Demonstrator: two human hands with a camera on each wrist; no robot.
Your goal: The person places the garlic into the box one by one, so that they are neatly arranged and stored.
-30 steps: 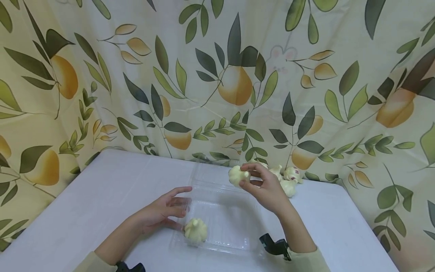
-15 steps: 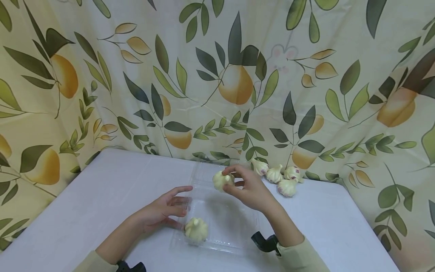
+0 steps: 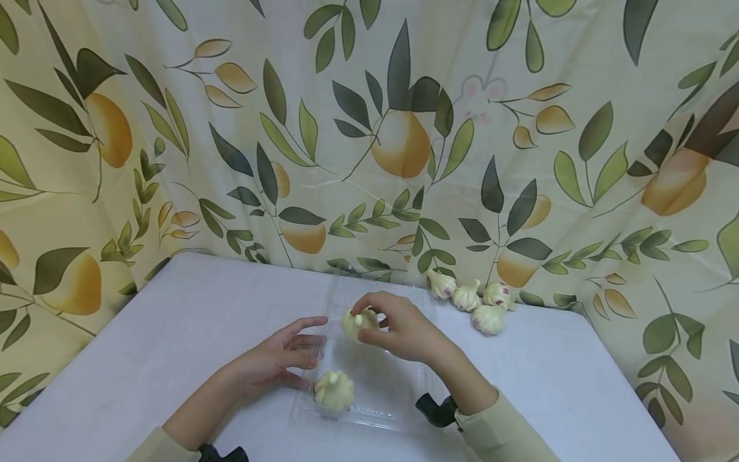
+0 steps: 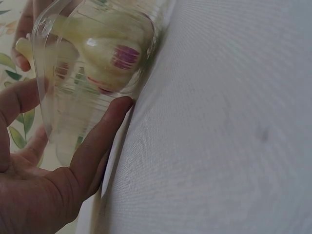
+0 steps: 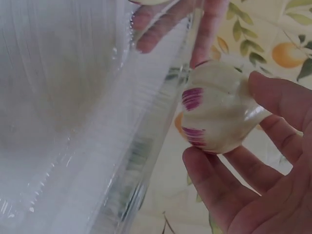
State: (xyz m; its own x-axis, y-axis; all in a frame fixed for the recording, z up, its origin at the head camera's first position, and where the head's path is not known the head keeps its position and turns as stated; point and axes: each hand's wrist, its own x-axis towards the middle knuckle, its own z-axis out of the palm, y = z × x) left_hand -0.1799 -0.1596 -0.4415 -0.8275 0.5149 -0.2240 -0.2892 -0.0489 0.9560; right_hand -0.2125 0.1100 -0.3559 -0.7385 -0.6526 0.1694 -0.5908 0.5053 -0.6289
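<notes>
My right hand [image 3: 401,327] pinches a pale garlic bulb [image 3: 349,326] between thumb and fingers over the back left part of a clear plastic container [image 3: 392,393]. Purple streaks mark this bulb in the right wrist view, where it is just above the container's rim. A second garlic bulb [image 3: 333,391] sits inside the container at the front left corner; the left wrist view shows it through the clear wall. My left hand [image 3: 274,360] rests against the container's left side, fingers extended and spread, with the thumb along the outer wall near the second bulb.
Several garlic bulbs [image 3: 466,296] lie grouped at the table's back right. The container's clear lid [image 3: 416,295] stretches behind it toward the back edge. A white cloth covers the table [image 3: 173,333], and a leaf-and-fruit patterned curtain [image 3: 358,192] hangs right behind.
My right hand has carried its garlic bulb left and slightly down, from the container's back right to its back left. My left hand and the bulb in the container have stayed put.
</notes>
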